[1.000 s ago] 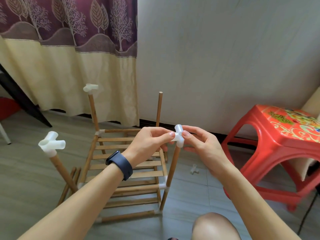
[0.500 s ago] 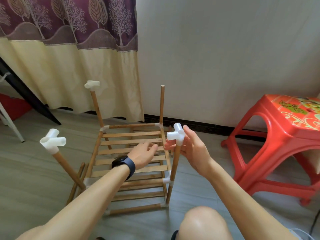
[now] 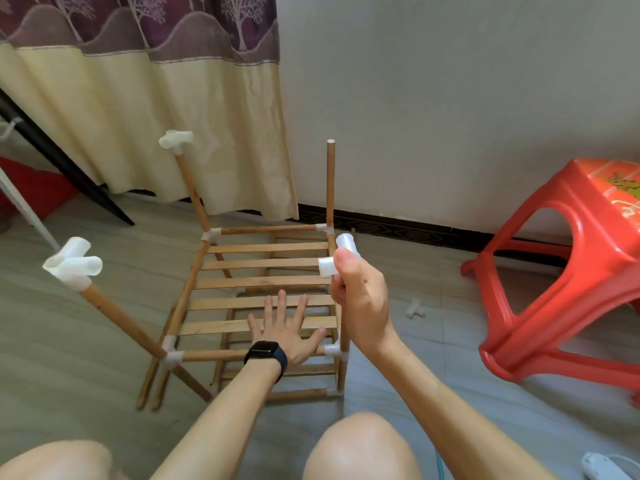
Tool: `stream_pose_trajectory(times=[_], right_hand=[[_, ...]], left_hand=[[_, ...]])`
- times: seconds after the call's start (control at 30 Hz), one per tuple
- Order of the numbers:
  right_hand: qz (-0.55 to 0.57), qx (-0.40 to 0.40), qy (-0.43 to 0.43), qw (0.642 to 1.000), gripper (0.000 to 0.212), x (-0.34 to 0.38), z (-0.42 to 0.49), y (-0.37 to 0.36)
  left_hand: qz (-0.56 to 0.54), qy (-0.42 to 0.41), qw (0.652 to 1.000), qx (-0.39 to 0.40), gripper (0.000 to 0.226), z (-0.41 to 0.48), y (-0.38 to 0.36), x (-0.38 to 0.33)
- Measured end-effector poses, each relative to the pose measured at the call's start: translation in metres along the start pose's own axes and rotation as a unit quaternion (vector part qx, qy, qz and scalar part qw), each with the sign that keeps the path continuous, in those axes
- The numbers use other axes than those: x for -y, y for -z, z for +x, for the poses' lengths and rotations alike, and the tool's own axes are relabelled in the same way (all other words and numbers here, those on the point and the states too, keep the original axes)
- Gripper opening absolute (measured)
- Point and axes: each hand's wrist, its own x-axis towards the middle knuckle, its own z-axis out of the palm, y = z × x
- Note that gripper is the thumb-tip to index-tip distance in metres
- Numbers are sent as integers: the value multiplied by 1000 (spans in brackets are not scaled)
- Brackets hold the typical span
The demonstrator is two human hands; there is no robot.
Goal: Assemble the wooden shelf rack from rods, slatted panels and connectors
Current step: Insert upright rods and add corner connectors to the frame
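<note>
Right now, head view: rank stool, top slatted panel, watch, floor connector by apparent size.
1. stool, even though cropped by the frame
2. slatted panel
3. watch, nearer the camera, so its rank is unsure
4. floor connector

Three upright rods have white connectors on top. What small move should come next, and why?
Probably the free left hand fetches the loose connector from the floor for the bare far right rod; the right hand grips the near rod's connector.

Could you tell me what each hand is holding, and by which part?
The right hand grips the front right rod at its top, thumb on the white connector. The left hand holds nothing, spread open over the slatted panel.
</note>
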Motion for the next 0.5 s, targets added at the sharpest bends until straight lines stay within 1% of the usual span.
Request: stream_pose_trajectory(times=[0.1, 0.17, 0.27, 0.37, 0.43, 0.5], right_hand=[[-9, -2, 17, 1000, 69, -7, -7, 4], [-15, -2, 10, 1000, 72, -10, -9, 6], [5, 15, -17, 1000, 61, -9, -7, 7], [26, 34, -22, 999, 47, -7, -3, 9], [43, 43, -23, 998, 42, -6, -2, 9], [55, 43, -25, 997, 41, -6, -1, 7]], left_hand=[[-4, 0, 1000, -8, 83, 0, -2, 0], [-2, 2, 1000, -7, 82, 1, -2, -1], [-2, 2, 1000, 2, 84, 3, -3, 1], [-4, 2, 1000, 0, 85, 3, -4, 1], [-5, -1, 1000, 0, 85, 2, -3, 0], [-3, -3, 1000, -1, 84, 0, -2, 0]])
